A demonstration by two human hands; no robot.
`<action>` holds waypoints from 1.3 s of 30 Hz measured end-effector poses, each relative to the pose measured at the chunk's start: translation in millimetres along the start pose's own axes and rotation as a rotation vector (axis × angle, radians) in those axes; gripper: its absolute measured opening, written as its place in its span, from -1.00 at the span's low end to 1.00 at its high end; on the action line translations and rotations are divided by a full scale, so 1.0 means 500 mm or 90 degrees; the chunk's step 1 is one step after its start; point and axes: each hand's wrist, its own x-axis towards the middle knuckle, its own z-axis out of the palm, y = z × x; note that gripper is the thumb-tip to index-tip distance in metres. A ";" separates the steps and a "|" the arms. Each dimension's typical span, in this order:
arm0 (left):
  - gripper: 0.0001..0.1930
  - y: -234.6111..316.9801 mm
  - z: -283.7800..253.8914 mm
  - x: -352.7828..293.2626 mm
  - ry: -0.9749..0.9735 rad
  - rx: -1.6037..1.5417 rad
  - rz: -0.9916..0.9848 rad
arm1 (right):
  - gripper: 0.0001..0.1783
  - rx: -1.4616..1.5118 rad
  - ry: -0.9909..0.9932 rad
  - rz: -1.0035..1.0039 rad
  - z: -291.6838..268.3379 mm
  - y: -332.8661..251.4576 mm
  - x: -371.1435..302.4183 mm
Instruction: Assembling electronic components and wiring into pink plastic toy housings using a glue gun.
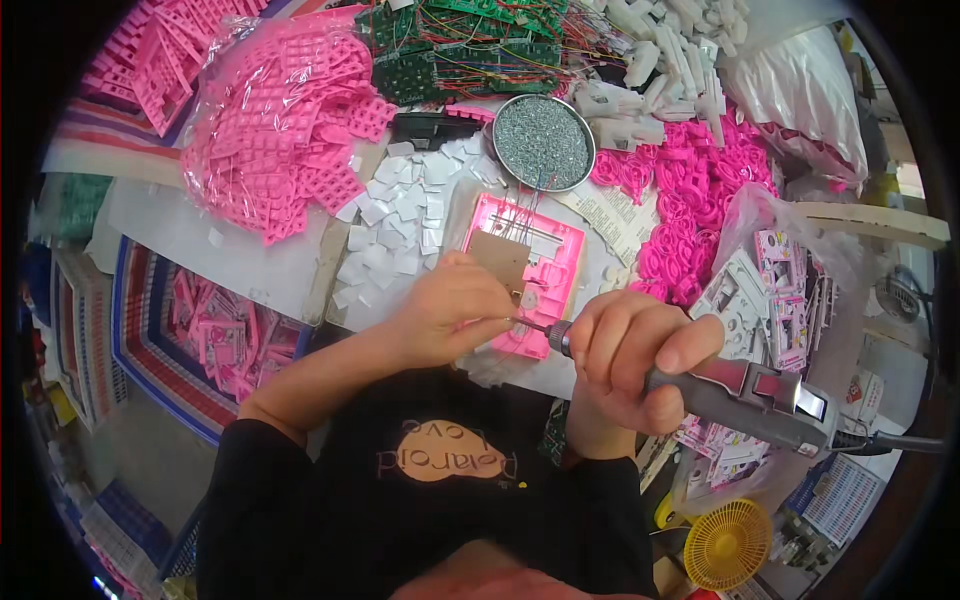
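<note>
Bright pink on the case (553,272); tan on the flat panel (497,260). Dark grey along the powered screwdriver (745,408). Silver-grey among the metal pieces (543,142); white on the square tiles (395,210). Green on the circuit boards (412,65). Red, white and blue bands across the crate lining (172,378); yellow on the basket (728,545).

yellow slatted basket (729,545) down low right, messy heap of green circuit boards (412,62) up top, shiny whitish plastic bag (800,105) kinda slumped upper right

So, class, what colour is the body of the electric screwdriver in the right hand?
The electric screwdriver has a grey body, seen best in the head view.
</note>
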 end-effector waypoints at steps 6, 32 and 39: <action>-0.86 -0.002 -0.003 -0.007 -0.016 0.045 0.023 | -0.74 -0.005 0.010 0.028 0.006 0.004 -0.007; -0.83 -0.011 -0.010 -0.034 -0.106 0.376 -0.059 | -0.75 -0.209 0.043 0.037 -0.095 0.161 -0.029; -0.86 -0.008 -0.012 -0.037 -0.112 0.368 -0.088 | -0.75 -0.180 0.001 0.029 -0.104 0.164 -0.030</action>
